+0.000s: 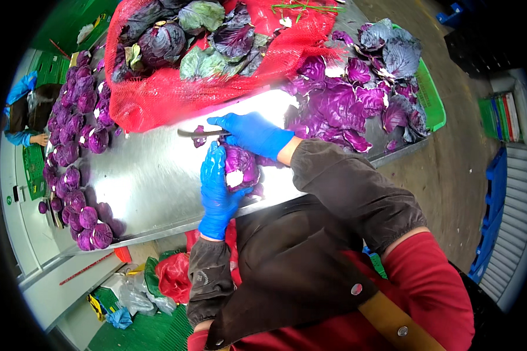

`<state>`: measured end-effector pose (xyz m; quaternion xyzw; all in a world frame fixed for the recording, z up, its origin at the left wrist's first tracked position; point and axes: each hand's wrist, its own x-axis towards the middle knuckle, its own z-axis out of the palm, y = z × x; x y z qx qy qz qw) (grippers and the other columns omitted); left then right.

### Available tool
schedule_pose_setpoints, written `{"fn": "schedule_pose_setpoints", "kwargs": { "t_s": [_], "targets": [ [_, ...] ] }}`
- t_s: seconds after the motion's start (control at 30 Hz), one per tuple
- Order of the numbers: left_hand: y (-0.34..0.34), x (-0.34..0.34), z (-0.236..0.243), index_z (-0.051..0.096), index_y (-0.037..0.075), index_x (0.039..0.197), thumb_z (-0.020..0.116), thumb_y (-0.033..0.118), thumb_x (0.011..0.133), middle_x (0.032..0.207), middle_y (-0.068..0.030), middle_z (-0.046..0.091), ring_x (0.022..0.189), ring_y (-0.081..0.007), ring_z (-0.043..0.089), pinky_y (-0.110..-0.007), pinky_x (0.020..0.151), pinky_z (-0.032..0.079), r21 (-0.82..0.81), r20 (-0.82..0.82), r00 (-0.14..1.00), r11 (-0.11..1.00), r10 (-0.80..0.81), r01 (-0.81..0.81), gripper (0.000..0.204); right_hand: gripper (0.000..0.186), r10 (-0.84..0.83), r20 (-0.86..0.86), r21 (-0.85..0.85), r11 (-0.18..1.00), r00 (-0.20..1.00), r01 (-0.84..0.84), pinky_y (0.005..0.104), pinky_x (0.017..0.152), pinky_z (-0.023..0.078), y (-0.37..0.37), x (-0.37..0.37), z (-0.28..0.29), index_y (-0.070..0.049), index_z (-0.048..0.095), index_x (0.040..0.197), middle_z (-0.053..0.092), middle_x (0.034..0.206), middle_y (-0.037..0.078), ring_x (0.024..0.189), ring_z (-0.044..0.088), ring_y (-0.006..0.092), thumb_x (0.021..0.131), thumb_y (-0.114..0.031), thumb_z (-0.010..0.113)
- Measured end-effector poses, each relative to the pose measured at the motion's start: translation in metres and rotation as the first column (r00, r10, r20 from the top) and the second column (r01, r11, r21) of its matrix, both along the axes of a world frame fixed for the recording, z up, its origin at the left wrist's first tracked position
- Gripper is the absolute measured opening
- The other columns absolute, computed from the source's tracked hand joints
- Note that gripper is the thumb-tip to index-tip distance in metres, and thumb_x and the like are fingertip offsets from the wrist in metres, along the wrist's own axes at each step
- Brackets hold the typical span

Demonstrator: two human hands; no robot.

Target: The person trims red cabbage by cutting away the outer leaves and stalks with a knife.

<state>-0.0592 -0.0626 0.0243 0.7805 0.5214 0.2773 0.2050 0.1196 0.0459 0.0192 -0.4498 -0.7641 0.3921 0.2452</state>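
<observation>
A red cabbage head (242,164) with a pale cut patch is at the front edge of the steel table (149,175). My left hand (218,193), in a blue glove, is wrapped round its left and near side. My right hand (253,134), also gloved in blue, grips a knife (187,134) just above the cabbage. The knife's blade points left; its handle is mostly hidden in my fingers. A small purple leaf piece (199,141) shows by the blade.
Beyond my hands lies an open red net bag (137,105) with untrimmed cabbages (162,44). Loose purple leaves (339,108) are heaped at the right, against a green crate (432,99). Trimmed cabbages (67,152) line the left side. A co-worker's hand (40,139) is at far left.
</observation>
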Motion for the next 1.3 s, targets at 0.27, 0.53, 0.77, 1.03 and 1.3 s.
{"fn": "schedule_pose_setpoints", "kwargs": {
  "t_s": [0.27,0.53,0.77,1.03,1.3],
  "targets": [
    [-0.043,0.022,0.012,0.034,0.003,0.144,0.094,0.026,0.056,0.146,-0.0250,0.037,0.133,-0.0381,0.042,-0.046,0.111,0.035,-0.119,0.140,0.939,0.947,0.313,-0.298,0.110,0.020,0.029,0.153,-0.019,0.999,0.988,-0.026,0.0486,0.078,0.052,-0.019,0.000,-0.039,-0.010,0.069,0.097,0.069,0.092,0.019,0.087,0.067,0.0389,0.083,-0.021,0.060],
    [-0.031,0.004,0.001,0.042,-0.002,0.139,0.087,0.021,0.070,0.134,-0.0151,0.049,0.121,-0.0260,0.051,-0.038,0.106,0.040,-0.355,0.361,0.740,0.817,0.568,-0.454,0.086,0.017,-0.134,0.337,0.089,0.990,0.932,0.110,0.0498,0.075,0.051,-0.030,0.020,-0.057,-0.011,0.068,0.095,0.069,0.085,0.018,0.084,0.067,0.0391,0.081,-0.015,0.057],
    [-0.021,-0.076,-0.008,0.055,0.000,0.129,0.072,0.021,0.085,0.123,-0.0094,0.059,0.113,-0.0213,0.056,-0.036,0.104,0.042,-0.679,0.675,0.188,0.701,0.713,-0.221,0.051,0.034,-0.272,0.417,0.035,0.958,0.867,0.284,0.0453,0.070,0.053,0.000,0.057,-0.013,-0.017,0.060,0.118,0.070,0.091,0.014,0.081,0.069,0.0314,0.084,-0.021,0.062],
    [0.005,-0.108,-0.010,0.055,0.004,0.131,0.062,0.036,0.092,0.125,-0.0126,0.062,0.112,-0.0235,0.062,-0.038,0.099,0.049,-0.763,0.624,0.019,0.604,0.781,0.230,0.051,0.053,0.215,-0.037,-0.034,0.976,0.976,-0.216,0.0382,0.087,0.051,-0.042,-0.066,0.075,-0.013,0.059,0.127,0.064,0.115,0.012,0.100,0.065,0.0302,0.079,-0.027,0.076],
    [0.028,-0.120,-0.018,0.053,0.000,0.131,0.062,0.044,0.091,0.123,-0.0177,0.063,0.108,-0.0288,0.064,-0.046,0.097,0.051,-0.728,0.591,0.008,0.529,0.807,0.437,0.059,0.021,-0.037,-0.569,-0.325,0.928,0.821,-0.184,0.0287,0.078,0.051,-0.038,-0.070,0.078,-0.006,0.071,0.099,0.070,0.089,0.004,0.082,0.064,0.0139,0.083,-0.019,0.075]
  ]
}}
